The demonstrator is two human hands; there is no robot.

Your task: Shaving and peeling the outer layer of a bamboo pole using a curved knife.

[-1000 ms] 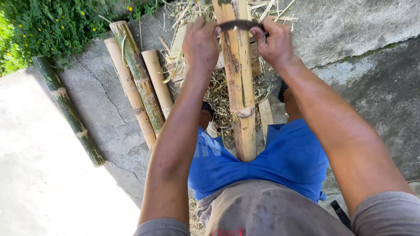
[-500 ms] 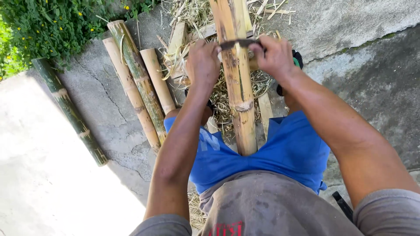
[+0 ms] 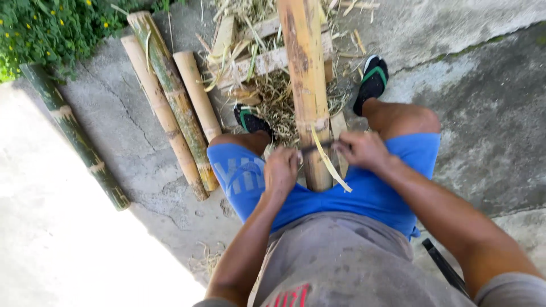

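Observation:
A thick yellow bamboo pole (image 3: 305,74) runs away from me between my knees, its near end at my blue shorts (image 3: 372,193). My left hand (image 3: 281,170) and my right hand (image 3: 362,149) each grip one end of a dark drawknife blade (image 3: 317,147) laid across the pole near its close end. A thin pale shaving (image 3: 329,162) curls off the pole just below the blade. Both fists are closed on the tool's handles.
Three peeled bamboo lengths (image 3: 170,102) lie on the concrete at left, and a green one (image 3: 74,133) farther left. Shavings and wooden slats (image 3: 261,62) pile under the pole. My sandalled feet (image 3: 372,79) flank it. Plants (image 3: 51,28) grow top left.
Both hands have drawn the blade down the pole toward my body, from its far part to near my lap. A shaving has peeled off.

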